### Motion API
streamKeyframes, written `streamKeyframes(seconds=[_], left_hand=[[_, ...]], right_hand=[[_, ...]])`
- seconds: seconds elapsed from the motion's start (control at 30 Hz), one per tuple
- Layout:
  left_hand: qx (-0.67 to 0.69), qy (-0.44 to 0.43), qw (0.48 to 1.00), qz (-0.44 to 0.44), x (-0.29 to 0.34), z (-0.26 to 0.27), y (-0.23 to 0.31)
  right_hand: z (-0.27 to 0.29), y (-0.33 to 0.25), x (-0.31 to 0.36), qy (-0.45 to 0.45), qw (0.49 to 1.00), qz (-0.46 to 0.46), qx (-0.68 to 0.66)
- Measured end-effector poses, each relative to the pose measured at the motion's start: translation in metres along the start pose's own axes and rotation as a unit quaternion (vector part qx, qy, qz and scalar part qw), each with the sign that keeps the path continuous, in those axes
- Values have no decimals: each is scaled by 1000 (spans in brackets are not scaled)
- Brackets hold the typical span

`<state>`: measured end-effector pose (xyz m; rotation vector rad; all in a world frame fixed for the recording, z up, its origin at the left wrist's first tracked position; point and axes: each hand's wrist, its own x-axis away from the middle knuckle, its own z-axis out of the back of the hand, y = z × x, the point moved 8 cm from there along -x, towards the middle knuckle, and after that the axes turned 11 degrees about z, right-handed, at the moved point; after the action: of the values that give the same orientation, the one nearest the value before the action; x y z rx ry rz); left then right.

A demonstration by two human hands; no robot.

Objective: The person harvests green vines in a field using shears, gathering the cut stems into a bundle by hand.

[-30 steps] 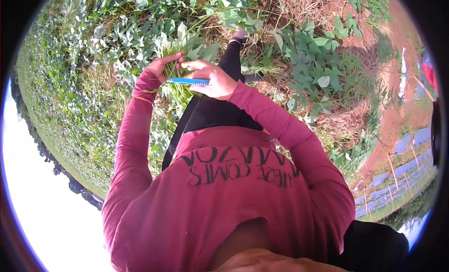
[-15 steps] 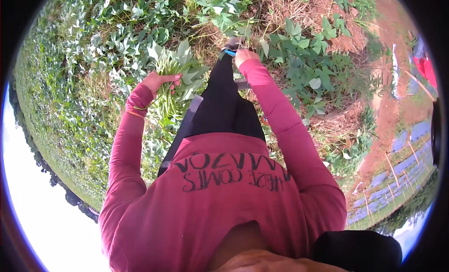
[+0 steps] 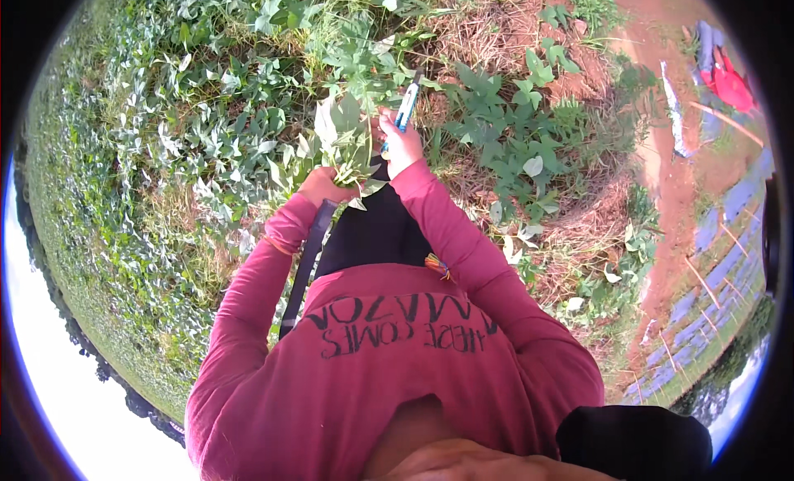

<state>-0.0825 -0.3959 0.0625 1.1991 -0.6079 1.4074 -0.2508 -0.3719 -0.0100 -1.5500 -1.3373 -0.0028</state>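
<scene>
My left hand [image 3: 321, 187] is closed around a bunch of leafy green vine cuttings [image 3: 332, 132], whose broad pale leaves spread upward in front of my legs. Just to the right, my right hand [image 3: 400, 143] grips a blue utility knife [image 3: 407, 105], its dark blade pointing up and away from me. The fingers of that hand are beside the bunch's right edge, close to a thin stem. Whether they touch the stem I cannot tell.
Low leafy vines [image 3: 215, 109] cover the ground ahead and to the left. Dry straw [image 3: 471, 26] and another patch of vines [image 3: 504, 125] lie to the right. Beyond runs a reddish dirt path [image 3: 662, 224], with a person in red [image 3: 729, 84] at the far right.
My left hand has moved right and nearer with the bunch, now turned leaves up. My right hand has come back toward it, with the knife tilted upward. The view has shifted slightly.
</scene>
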Motion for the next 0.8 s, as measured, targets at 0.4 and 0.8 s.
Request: streamKeyframes(seconds=[0.4,0.8], left_hand=[[499,-52,830,-243,-26,142,202],[187,20,963,-192,-156,286,238]], right_hand=[[-27,-323,-16,45,736,579,348],[-51,-280,-330,151,908,390,37]])
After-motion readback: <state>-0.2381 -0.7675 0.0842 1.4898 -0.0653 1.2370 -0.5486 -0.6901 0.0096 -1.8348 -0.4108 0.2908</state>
